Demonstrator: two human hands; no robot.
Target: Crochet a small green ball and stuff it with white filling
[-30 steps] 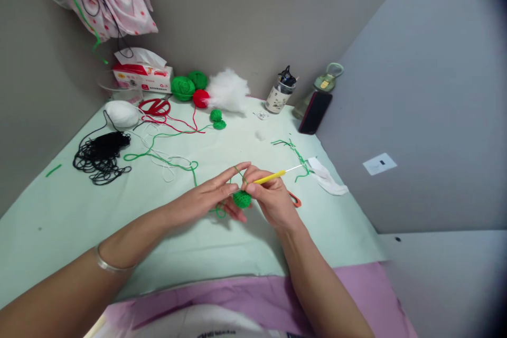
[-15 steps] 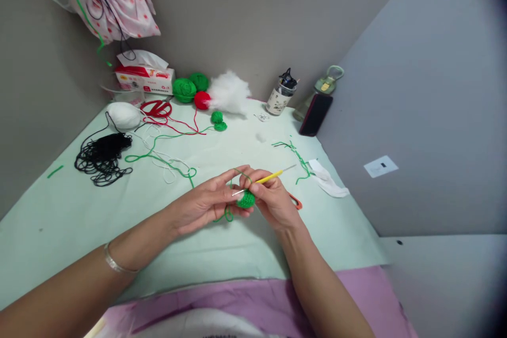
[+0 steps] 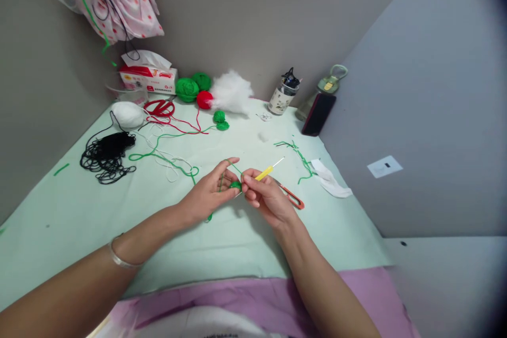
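My left hand point(image 3: 209, 193) pinches a small green crocheted piece point(image 3: 236, 185) above the pale green table point(image 3: 79, 211), index finger raised with green yarn point(image 3: 166, 161) looped over it. My right hand point(image 3: 266, 196) meets it from the right, fingers closed on a yellow-handled crochet hook point(image 3: 264, 172) whose metal tip points up and right. The green yarn trails left across the table. A silver bangle point(image 3: 119, 256) circles my left wrist.
Orange-handled snips point(image 3: 292, 196) lie just right of my right hand. Black yarn point(image 3: 108, 152), a white ball point(image 3: 127, 114), red scissors point(image 3: 159, 108), green and red balls point(image 3: 194, 90), white stuffing point(image 3: 232, 92), a tissue box point(image 3: 148, 76), a jar point(image 3: 282, 97) and a phone point(image 3: 317, 113) line the back.
Both hands have shifted slightly up the table and closed together. The green piece is now mostly hidden between the fingers, and the hook's tip tilts more upward.
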